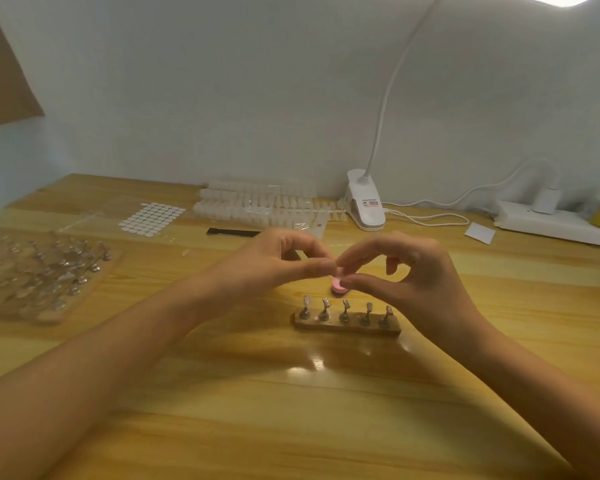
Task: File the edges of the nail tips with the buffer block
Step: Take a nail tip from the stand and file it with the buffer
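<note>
My left hand (284, 263) and my right hand (406, 271) meet above the middle of the wooden table. The left thumb and forefinger pinch a small pale nail tip (340, 270), mostly hidden by the fingertips. My right hand pinches a small pink buffer block (337, 286) between thumb and forefinger, right under the tip. Just in front of the hands stands a wooden holder (347, 325) with several metal stands carrying nail tips.
At the left lies a wooden board (49, 271) with many more stands. Behind the hands are a sheet of adhesive tabs (152, 219), rows of nail tips (257, 204), a black file (232, 232), a white clip lamp (366, 202) and a power strip (555, 221).
</note>
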Motion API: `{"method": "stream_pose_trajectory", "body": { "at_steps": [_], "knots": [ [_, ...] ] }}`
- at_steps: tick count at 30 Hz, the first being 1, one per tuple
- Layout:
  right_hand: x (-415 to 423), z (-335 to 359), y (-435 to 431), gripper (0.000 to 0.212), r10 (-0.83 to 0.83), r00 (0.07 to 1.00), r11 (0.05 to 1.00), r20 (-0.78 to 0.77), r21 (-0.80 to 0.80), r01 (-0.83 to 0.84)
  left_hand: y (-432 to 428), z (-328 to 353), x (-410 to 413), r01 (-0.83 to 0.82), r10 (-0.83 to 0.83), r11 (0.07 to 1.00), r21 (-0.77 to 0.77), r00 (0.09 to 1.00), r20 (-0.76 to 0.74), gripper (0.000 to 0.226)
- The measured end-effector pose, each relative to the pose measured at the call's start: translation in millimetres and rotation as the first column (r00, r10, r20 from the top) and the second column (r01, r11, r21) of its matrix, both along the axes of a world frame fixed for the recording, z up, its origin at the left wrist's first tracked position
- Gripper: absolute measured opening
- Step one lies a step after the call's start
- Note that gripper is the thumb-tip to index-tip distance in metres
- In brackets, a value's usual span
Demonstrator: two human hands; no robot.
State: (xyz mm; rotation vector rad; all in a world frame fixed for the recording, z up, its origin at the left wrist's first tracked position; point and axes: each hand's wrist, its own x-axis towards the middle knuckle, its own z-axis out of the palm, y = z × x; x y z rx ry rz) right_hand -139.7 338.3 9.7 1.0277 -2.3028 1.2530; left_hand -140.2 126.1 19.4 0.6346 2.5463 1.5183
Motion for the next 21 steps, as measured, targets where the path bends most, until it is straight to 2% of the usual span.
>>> {"method": "stream_pose_trajectory", "body": {
  "at_steps": [2, 4, 6, 10, 14, 21],
  "knots": [
    [1, -8, 0, 0.016, 0.006, 0.996, 1.000, 0.086, -0.014, -0.005, -3, -12, 5, -0.035, 0.029, 0.996, -0.085, 0.996, -0.080, 0.036],
    [2, -15, -1, 0.013, 0.029, 0.989, 1.000, 0.143, -0.003, -0.029, -3, -22, 9, 0.019, -0.041, 0.978, -0.207, 0.994, -0.105, 0.042],
    [2, -19, -2, 0.011, 0.050, 0.984, 0.999, 0.169, 0.006, -0.051, 1, -32, 10, 0.034, -0.081, 0.960, -0.278, 0.984, -0.159, 0.040],
    [4, -20, -4, 0.013, 0.054, 0.985, 0.998, 0.161, 0.000, -0.055, 6, -41, 12, -0.066, 0.039, 0.987, -0.145, 0.983, -0.182, 0.020],
    [6, -22, -7, 0.013, 0.038, 0.989, 0.999, 0.142, 0.006, -0.039, 6, -45, 12, -0.111, 0.095, 0.989, -0.095, 0.983, -0.157, 0.014],
    [6, -21, -8, 0.012, 0.025, 0.989, 1.000, 0.146, 0.014, -0.027, 7, -45, 12, -0.097, 0.090, 0.993, -0.069, 0.991, -0.099, 0.014]
  ]
}}
